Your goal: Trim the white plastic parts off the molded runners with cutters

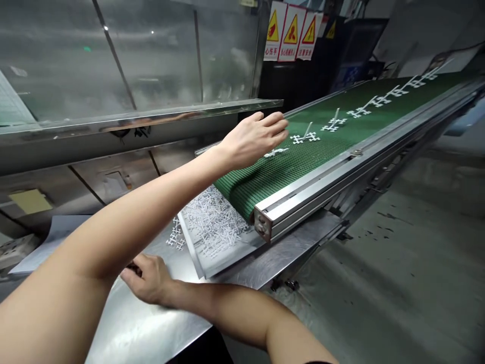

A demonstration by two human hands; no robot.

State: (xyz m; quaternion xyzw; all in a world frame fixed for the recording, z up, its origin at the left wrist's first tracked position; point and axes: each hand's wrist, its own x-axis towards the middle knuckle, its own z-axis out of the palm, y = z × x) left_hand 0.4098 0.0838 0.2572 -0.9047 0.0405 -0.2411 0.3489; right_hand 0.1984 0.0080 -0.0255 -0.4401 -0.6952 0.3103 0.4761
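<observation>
My left hand [259, 137] reaches over the near end of the green conveyor belt [252, 184], fingers stretched forward and nothing seen in them. Just below its fingertips lies a white branched plastic piece [276, 151]. A similar piece with an upright stem [305, 135] sits a little farther up the belt. My right hand [149, 279] rests on the metal table [132, 323], its fingers curled closed; whatever they hold, if anything, is hidden, partly behind my left forearm. Between the hands, a white tray [191, 247] under the belt's end holds a heap of small white plastic parts [215, 217].
More white pieces [381, 100] come in a row along the belt. An aluminium rail [303, 197] edges it. Loose white pieces [176, 235] lie left of the tray. A metal ledge [151, 119] juts out at left. Warning signs [291, 33] hang behind.
</observation>
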